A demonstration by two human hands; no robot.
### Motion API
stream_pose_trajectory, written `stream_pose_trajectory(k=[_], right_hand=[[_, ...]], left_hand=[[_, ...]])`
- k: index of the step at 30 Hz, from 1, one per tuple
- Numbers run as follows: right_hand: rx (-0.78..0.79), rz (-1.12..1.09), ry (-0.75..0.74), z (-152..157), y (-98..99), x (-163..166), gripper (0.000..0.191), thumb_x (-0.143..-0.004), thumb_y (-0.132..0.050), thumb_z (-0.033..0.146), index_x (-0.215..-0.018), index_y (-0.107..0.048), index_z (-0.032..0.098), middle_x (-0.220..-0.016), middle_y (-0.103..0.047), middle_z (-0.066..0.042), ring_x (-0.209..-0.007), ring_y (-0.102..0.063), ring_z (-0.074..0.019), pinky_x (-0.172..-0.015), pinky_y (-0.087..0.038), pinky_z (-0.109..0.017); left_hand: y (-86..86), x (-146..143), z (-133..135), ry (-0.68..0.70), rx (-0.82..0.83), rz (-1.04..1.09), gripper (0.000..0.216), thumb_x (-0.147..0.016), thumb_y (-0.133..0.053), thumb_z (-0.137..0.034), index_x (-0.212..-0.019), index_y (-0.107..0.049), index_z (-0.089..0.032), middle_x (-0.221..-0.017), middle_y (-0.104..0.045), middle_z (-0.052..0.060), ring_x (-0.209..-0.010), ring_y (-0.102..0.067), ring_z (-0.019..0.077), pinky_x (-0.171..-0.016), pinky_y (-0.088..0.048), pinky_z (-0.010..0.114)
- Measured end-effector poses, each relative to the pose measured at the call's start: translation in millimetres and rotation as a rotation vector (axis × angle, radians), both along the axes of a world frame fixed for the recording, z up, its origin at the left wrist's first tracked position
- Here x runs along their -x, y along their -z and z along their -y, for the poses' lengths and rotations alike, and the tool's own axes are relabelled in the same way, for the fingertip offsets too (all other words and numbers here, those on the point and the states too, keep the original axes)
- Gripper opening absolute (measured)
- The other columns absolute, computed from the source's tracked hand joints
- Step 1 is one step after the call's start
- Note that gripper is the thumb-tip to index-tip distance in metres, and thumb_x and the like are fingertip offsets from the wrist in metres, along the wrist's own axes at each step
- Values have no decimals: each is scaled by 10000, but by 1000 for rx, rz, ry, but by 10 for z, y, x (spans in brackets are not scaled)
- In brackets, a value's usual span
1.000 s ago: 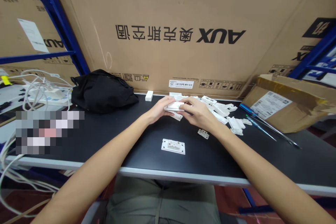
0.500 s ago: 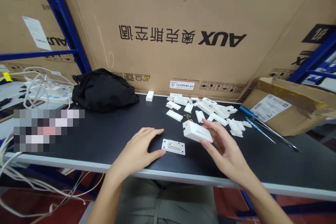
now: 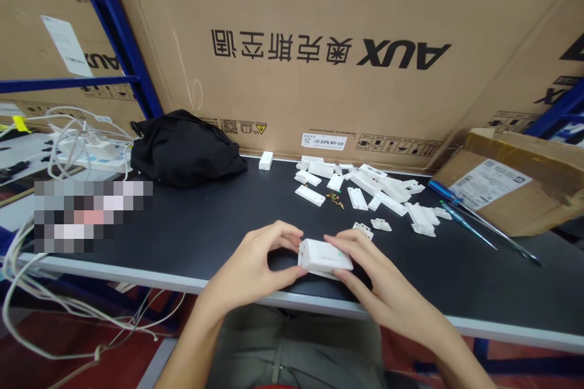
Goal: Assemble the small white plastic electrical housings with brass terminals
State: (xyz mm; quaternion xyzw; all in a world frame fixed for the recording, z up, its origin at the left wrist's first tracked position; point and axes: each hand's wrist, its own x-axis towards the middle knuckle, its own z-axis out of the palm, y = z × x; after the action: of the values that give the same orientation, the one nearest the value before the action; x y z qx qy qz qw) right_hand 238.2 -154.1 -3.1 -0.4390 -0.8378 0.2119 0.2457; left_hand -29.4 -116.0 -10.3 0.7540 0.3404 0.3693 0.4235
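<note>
My left hand [image 3: 250,268] and my right hand [image 3: 376,276] grip a white plastic box-shaped housing [image 3: 325,257] from both sides, just above the black tabletop [image 3: 205,225] near its front edge. A thin white edge shows beneath the housing, possibly a flat plate pressed against it. Beyond my fingers lie several loose white plastic parts [image 3: 360,189], with tiny metal and green bits [image 3: 335,199] among them. A small white block [image 3: 266,160] stands apart at the back edge of the table.
A black cloth bag [image 3: 187,151] lies back left, near a white power strip with tangled cables [image 3: 91,152]. Right of the parts are screwdrivers [image 3: 468,225] and an open cardboard box [image 3: 495,188]. Large AUX cartons [image 3: 319,73] stand behind the table.
Both hands now hold the housing together near the front edge. The flat white plate no longer lies on the table. My view has shifted slightly.
</note>
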Motion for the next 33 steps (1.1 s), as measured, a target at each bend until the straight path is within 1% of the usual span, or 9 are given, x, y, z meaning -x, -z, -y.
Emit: stream_pose_trajectory(k=[3,5,10,14,17,23,27,33], right_hand=[[23,-20,-46,0,-5,25,420,-1053,-525,294,-1463,-449,350,-1349,-521,-68,-1211,-572,-194,-1056,-479,-342],[24,-47,-59,-2,-9,36,396,-1039,-556,282,-1425,-480,329,-1327,-541,-70,-1194,-575,-197,-1045,-478,-344],[40,-58,-63,-10,-29,57,307,-1021,-585,259,-1318,-530,311,-1264,-579,-55,-1145,-588,-191,-995,-491,-328],[18,-32,-47,-8,-19,60,318,-1020,-587,262,-1324,-516,320,-1291,-575,-52,-1155,-594,-184,-1009,-492,-323],[-20,-20,-42,8,-5,49,352,-1010,-598,256,-1345,-507,315,-1288,-589,-57,-1141,-609,-184,-994,-503,-316],[-97,-34,-53,28,-1,28,353,-967,-653,242,-1300,-545,288,-1206,-634,-55,-1085,-632,-195,-943,-523,-316],[-64,-17,-45,19,-14,51,330,-968,-655,243,-1281,-558,285,-1210,-631,-57,-1099,-623,-197,-948,-521,-318],[-25,54,-60,25,-64,103,298,-993,-608,232,-1286,-557,255,-1249,-625,-82,-1141,-593,-222,-990,-504,-359]], left_hand=[[4,9,7,27,34,48,351,-835,-798,-211,-1137,-618,-203,-1057,-751,23,-1008,-749,163,-953,-588,261],[-1,13,11,41,49,57,355,-833,-794,-197,-1139,-613,-198,-1053,-750,28,-1012,-750,168,-959,-590,268],[-39,23,20,76,89,-8,511,-781,-845,-205,-1232,-604,-207,-1092,-738,34,-1053,-732,181,-1049,-561,320],[-18,22,18,90,116,-12,567,-784,-838,-196,-1284,-574,-233,-1132,-733,26,-1038,-730,174,-1009,-581,317],[14,25,22,84,106,-6,569,-783,-836,-194,-1279,-560,-235,-1113,-730,21,-1023,-731,171,-990,-590,314],[32,40,33,56,45,12,553,-783,-835,-192,-1257,-554,-239,-1111,-714,14,-1013,-728,158,-984,-591,293],[19,44,43,55,41,22,578,-775,-844,-196,-1269,-548,-246,-1109,-715,10,-1002,-729,152,-982,-593,288],[-13,53,56,36,29,40,560,-795,-817,-172,-1280,-552,-258,-1213,-717,24,-1010,-733,144,-996,-595,287]])
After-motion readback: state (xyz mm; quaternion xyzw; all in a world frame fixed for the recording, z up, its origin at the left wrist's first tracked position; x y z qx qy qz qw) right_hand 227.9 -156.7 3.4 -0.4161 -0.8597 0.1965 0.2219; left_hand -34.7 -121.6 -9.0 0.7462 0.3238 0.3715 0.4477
